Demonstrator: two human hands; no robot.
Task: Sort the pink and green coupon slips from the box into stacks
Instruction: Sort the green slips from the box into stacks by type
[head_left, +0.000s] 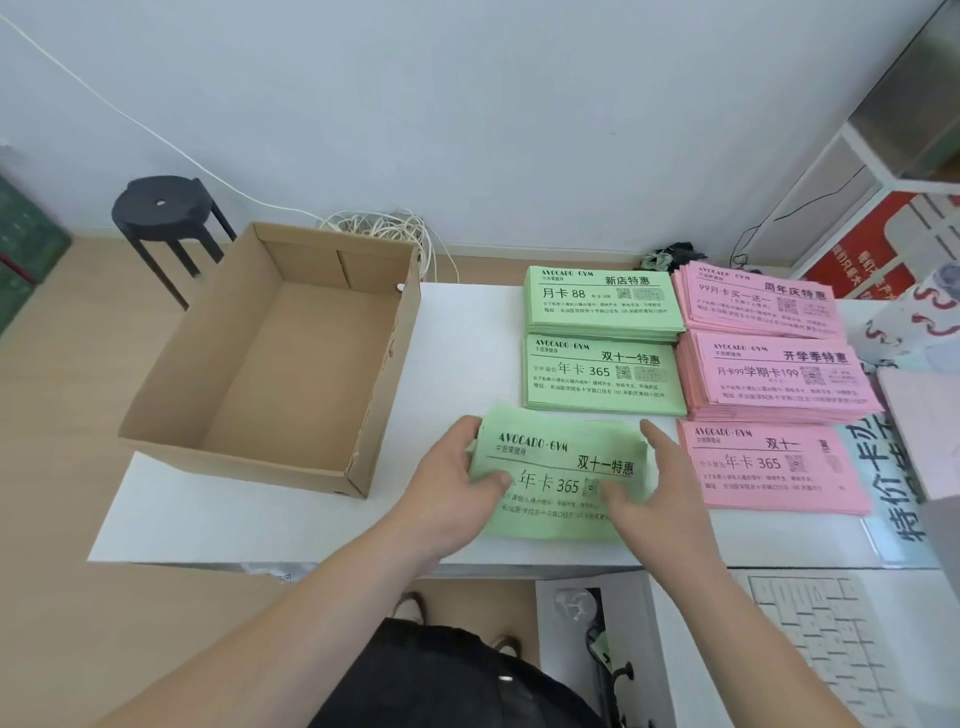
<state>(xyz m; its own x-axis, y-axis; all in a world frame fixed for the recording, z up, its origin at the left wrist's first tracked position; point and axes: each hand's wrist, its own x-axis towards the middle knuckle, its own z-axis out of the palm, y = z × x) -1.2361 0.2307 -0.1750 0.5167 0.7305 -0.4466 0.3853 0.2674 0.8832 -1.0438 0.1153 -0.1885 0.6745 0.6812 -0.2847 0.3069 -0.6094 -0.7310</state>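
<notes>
Green slips (558, 478) and pink slips (769, 467), black print; brown box (363, 415), white table (218, 519).

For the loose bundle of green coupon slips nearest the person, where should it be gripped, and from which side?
Grip the loose bundle of green coupon slips at its two short ends, coming in from left and right, roughly as the left hand and right hand sit now. The sheets look fanned and uneven, so squeezing both ends inward should square them; a one-sided pinch would probably let them splay.
</notes>
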